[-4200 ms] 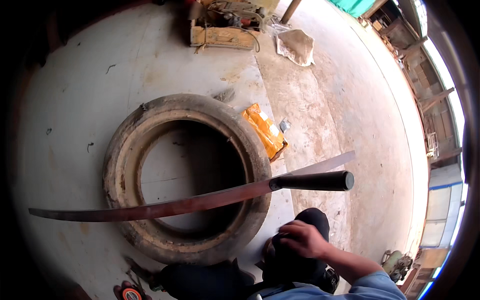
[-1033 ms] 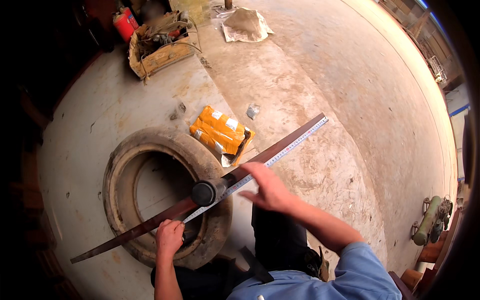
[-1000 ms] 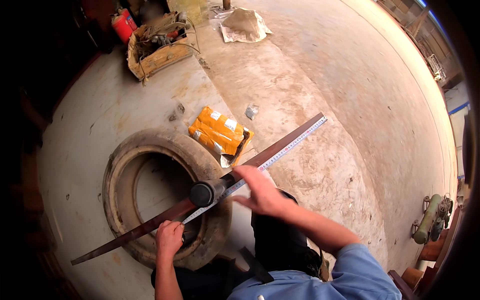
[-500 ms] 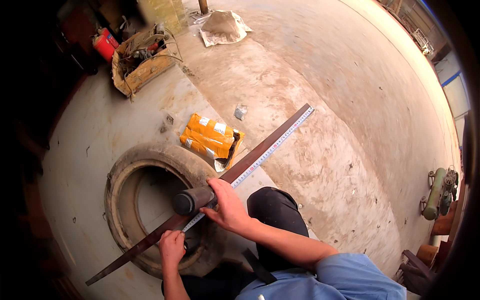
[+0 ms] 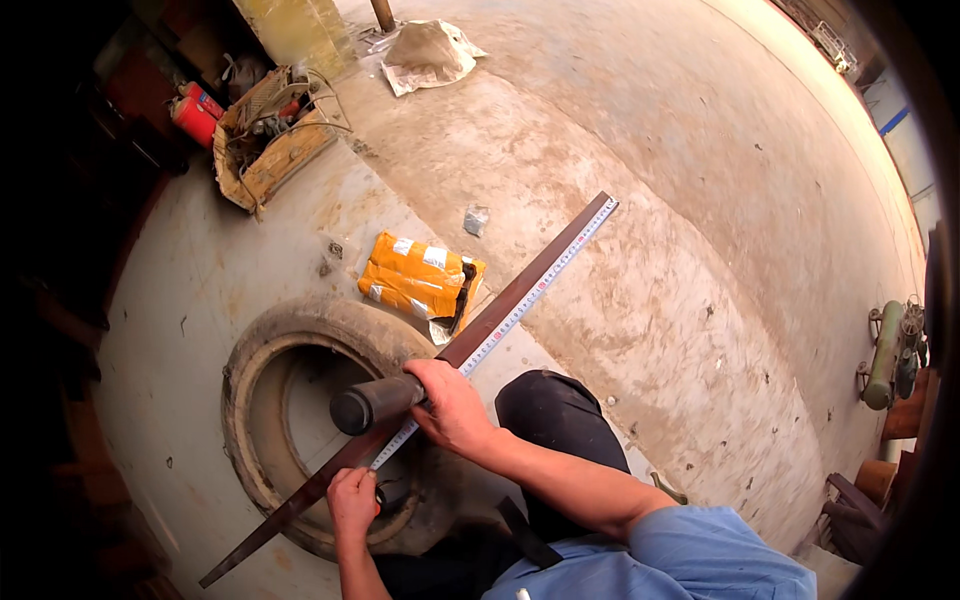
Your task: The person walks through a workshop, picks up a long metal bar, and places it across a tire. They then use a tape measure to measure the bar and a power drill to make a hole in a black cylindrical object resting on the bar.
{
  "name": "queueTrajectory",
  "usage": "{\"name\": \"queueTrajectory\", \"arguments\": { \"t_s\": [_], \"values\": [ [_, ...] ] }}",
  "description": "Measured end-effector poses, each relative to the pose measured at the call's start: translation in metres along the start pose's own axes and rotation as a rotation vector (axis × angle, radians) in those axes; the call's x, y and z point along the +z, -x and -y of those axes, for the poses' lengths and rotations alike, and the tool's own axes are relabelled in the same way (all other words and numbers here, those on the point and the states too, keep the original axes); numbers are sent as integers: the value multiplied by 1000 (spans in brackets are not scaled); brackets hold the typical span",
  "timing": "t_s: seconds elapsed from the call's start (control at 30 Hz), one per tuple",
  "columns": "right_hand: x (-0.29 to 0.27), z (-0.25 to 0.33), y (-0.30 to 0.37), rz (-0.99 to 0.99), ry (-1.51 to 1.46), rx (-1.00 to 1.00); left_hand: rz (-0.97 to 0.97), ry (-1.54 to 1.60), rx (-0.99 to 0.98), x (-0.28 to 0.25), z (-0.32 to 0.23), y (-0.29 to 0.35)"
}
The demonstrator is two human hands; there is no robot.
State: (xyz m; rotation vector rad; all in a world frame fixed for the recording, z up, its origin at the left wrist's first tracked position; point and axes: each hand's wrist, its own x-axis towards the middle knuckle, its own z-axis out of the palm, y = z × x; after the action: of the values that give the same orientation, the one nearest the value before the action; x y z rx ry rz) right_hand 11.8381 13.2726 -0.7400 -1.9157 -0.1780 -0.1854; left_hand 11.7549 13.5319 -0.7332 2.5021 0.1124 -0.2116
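Observation:
A long dark reddish-brown bar [image 5: 518, 290] lies slantwise across an old tyre [image 5: 245, 380], from lower left to upper right. A short thick tube with a dark end cap [image 5: 375, 402] stands out from its middle. A white tape measure blade [image 5: 541, 287] runs along the bar's right edge to its far end. My right hand [image 5: 455, 405] is closed around the bar beside the tube, over the blade. Lower left, my left hand [image 5: 352, 503] is closed on the tape measure's case [image 5: 379, 500], mostly hidden, with a bit of orange showing.
Just beyond the tyre lies a torn orange package [image 5: 415, 277], with a small silvery packet [image 5: 476, 220] near it. A wooden crate of tools [image 5: 275, 150] and a red fire extinguisher [image 5: 195, 118] stand far left. At right is a green cylindrical tank [image 5: 882, 355].
The view has turned slightly, shifting the whole scene. My hands keep their hold on the bar and the tape measure. A little more of the orange case now shows.

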Motion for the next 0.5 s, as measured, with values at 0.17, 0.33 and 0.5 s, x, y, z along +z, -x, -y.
{"name": "queueTrajectory", "arguments": {
  "t_s": [0.17, 0.33, 0.5],
  "values": [
    [-5, 1, -1, -14, 17, 3, 23, -20, -10, 0, 3, -1],
    [-12, 1, -2, -21, 32, 4, 32, -16, -26, 0, -3, -1],
    [-18, -1, -4, -29, 22, 20, 41, -44, -21, -1, 3, -1]
  ]
}}
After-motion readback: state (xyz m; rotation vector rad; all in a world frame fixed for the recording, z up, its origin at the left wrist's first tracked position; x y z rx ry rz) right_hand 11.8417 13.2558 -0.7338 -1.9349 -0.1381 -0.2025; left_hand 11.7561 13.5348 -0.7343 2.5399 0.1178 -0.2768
